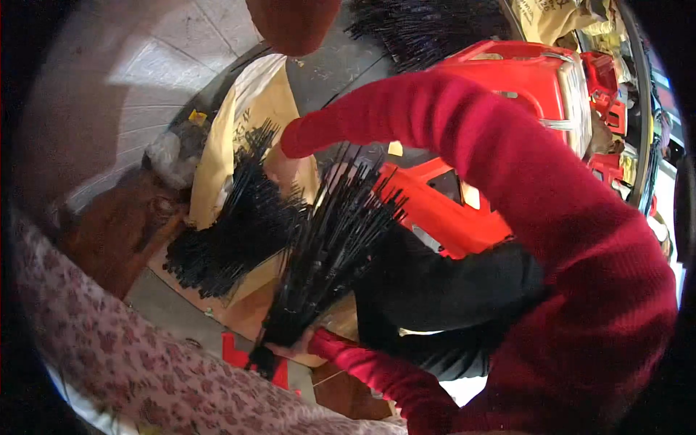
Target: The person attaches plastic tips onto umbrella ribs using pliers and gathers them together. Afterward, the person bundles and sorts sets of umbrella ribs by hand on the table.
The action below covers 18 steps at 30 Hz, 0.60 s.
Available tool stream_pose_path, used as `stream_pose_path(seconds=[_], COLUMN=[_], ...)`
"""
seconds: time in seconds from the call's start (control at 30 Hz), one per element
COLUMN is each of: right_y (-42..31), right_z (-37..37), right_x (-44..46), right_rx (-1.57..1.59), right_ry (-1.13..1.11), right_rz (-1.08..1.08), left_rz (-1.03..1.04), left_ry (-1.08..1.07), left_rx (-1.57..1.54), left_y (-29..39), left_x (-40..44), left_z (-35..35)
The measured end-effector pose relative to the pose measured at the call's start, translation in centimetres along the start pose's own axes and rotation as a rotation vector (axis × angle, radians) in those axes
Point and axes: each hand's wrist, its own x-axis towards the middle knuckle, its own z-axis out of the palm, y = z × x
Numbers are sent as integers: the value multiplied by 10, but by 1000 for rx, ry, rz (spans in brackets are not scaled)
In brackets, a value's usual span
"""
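Note:
A bundle of thin black rods (326, 246) fans out upward in the middle of the view. My left hand (293, 349) is closed around its narrow lower end. Farther up, my right hand (281, 172) reaches down against a second heap of black rods (243, 232); its fingers are mostly hidden among them. That heap lies in and over an opened yellow-brown paper sack (217, 156) with printing on it. Both arms wear red knitted sleeves.
Red plastic stools (449, 210) stand beside my black-trousered legs (449, 290), with a larger red one (507, 80) behind. More black rods (428, 29) lie at the top. Leopard-print fabric (145, 348) crosses the lower left. A clear plastic bag (177, 156) sits near the sack.

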Motion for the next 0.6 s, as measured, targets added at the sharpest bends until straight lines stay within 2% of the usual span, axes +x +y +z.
stream_pose_path(seconds=[0.07, 0.1, 0.13, 0.23, 0.27, 0.43, 0.53, 0.6], right_y=[9, 15, 18, 21, 40, 74, 77, 75], right_z=[6, 9, 10, 6, 17, 33, 47, 49], right_x=[25, 19, 20, 32, 65, 113, 117, 108], right_rx=[-99, -96, -95, -204, -251, -321, -339, -262], right_ry=[249, 504, 514, 848, 943, 1050, 1003, 945], right_rz=[102, 208, 210, 283, 277, 227, 305, 257], left_rz=[-7, -14, -22, -45, -49, -50, -49, -12], left_ry=[-6, -8, -7, -4, -3, 11, 21, 20], left_rx=[-45, -64, -81, -130, -148, -194, -217, -207], left_y=[-5, -4, -5, -5, -5, -7, -7, -8], left_x=[1, 0, -3, -4, -6, -8, -8, 1], left_z=[-15, -21, -26, -34, -36, -44, -48, -68])
